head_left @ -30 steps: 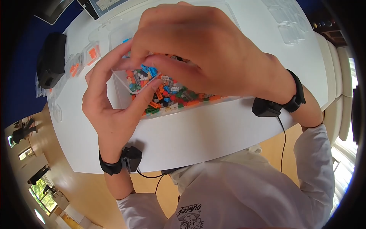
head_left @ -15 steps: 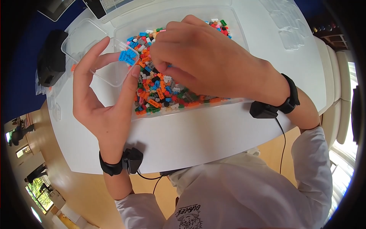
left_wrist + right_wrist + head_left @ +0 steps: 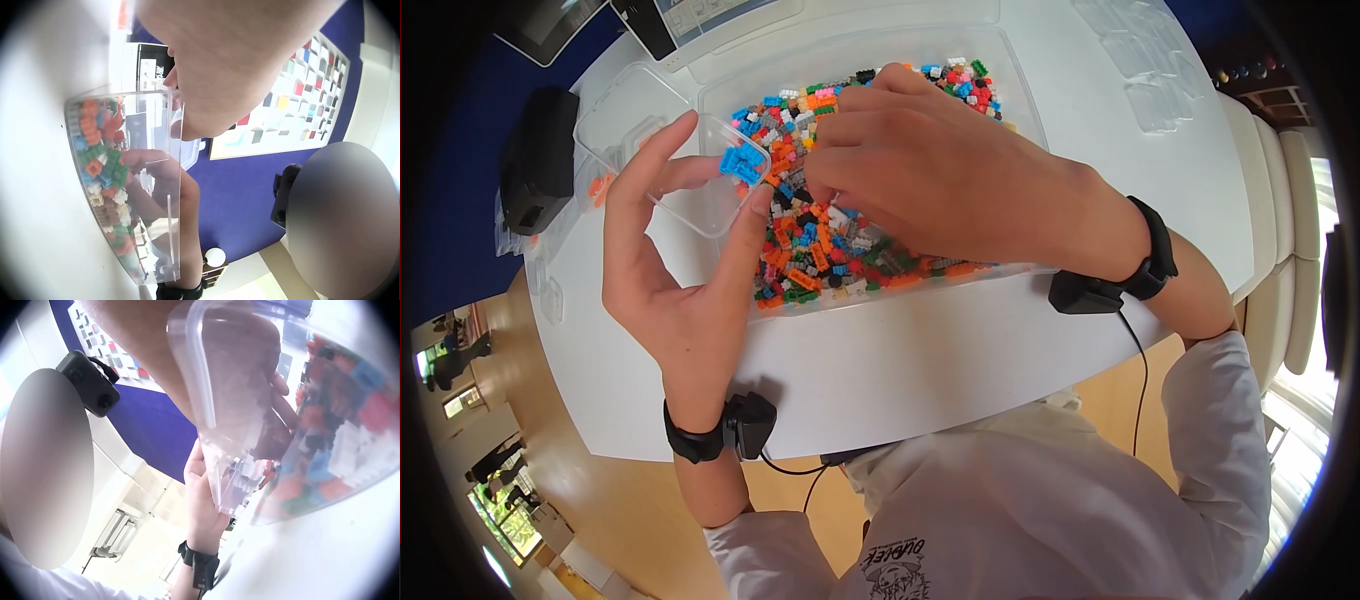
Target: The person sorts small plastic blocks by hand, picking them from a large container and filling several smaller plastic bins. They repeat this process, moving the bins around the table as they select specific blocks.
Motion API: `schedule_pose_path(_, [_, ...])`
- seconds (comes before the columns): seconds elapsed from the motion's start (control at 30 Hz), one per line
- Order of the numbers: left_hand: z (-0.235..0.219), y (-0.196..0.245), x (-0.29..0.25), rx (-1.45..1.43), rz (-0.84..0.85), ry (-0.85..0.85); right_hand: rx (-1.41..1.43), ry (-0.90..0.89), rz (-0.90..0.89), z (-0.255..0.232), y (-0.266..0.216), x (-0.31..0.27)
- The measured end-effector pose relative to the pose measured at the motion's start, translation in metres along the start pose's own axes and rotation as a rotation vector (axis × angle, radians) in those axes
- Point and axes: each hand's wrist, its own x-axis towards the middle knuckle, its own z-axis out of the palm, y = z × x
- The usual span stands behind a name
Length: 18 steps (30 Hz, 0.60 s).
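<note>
My left hand (image 3: 685, 310) grips a small clear plastic box (image 3: 700, 212) between thumb and fingers, above the left end of a large clear bin (image 3: 1028, 95). Several blue toy bricks (image 3: 742, 162) sit in the small box, and its clear lid (image 3: 635, 75) hangs open to the left. Mixed-colour toy bricks (image 3: 810, 245) cover the bin's floor. My right hand (image 3: 950, 165) reaches down into the bin with bent fingers. In the right wrist view its fingers (image 3: 284, 415) are right at the bricks; I cannot tell whether they pinch one.
A black case (image 3: 540, 160) stands at the table's left side. Beside it are small clear boxes with orange bricks (image 3: 600, 188). Clear empty boxes (image 3: 1150, 80) lie at the far right. Behind the bin is a device with a screen (image 3: 710, 22). Cables hang from both wrist cameras.
My right hand has moved from over the small box, rightward and down into the bin's bricks. The left hand has shifted left with the small box, bringing its open lid and blue bricks into view.
</note>
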Motion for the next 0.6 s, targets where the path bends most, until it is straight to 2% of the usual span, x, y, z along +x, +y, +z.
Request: schedule_pose_path(0.6, [-0.0031, 0.0024, -0.0013, 0.062, -0.020, -0.043, 0.092, 0.068, -0.043, 0.0011, 0.0001, -0.0043])
